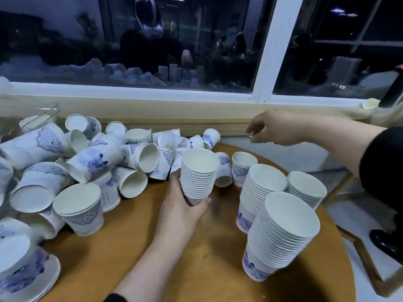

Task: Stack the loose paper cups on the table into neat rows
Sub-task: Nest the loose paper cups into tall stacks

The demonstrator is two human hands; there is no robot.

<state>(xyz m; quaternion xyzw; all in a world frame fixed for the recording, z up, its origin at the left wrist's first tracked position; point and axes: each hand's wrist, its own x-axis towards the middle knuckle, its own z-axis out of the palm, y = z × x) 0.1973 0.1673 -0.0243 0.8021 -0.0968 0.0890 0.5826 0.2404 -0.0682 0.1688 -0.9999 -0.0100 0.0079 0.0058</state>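
Evidently the left hand [185,205] gripped a nested stack [198,174] at frame centre, keeping it ready for more; the right hand [275,127], fingers loosely spread and empty, reached toward the loose cups [91,162] heaped upper left; finished stacks [281,232] stood lower right.

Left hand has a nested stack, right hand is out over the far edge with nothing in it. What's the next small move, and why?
Probably bring the right hand back to the upright single cup beside the held stack and drop it in. The left hand holds that stack with its mouth open upward, and the right hand's fingers are spread, gripping nothing.
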